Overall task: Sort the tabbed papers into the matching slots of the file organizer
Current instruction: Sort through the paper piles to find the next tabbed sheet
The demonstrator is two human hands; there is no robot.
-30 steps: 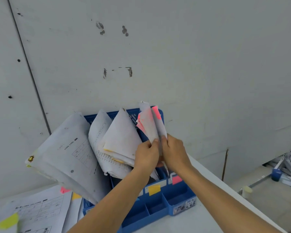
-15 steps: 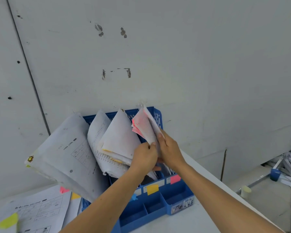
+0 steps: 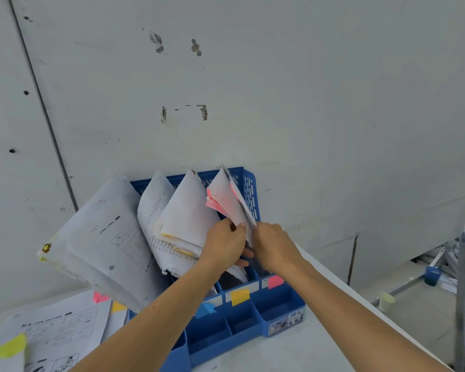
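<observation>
Two loose sheets (image 3: 54, 328), thin printed paper with coloured tabs, lie at the worktop's (image 3: 293, 353) near left edge. Beyond, a blue plastic file organizer (image 3: 277, 310), rigid and perforated, stands at the far edge against the wall (image 3: 279, 89). Left hand (image 3: 223, 244) and right hand (image 3: 273, 244), fingers pinched closed on pink-tabbed papers (image 3: 223, 200) in its rightmost slot. Papers: light, floppy, crease-prone; probably best gripped low, near the edges.

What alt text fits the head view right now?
Both hands, left hand and right hand, press a sheaf of pink-tabbed papers into the rightmost slot of a blue file organizer marked with a pink label. More tabbed sheets lie on the table at left.
</observation>
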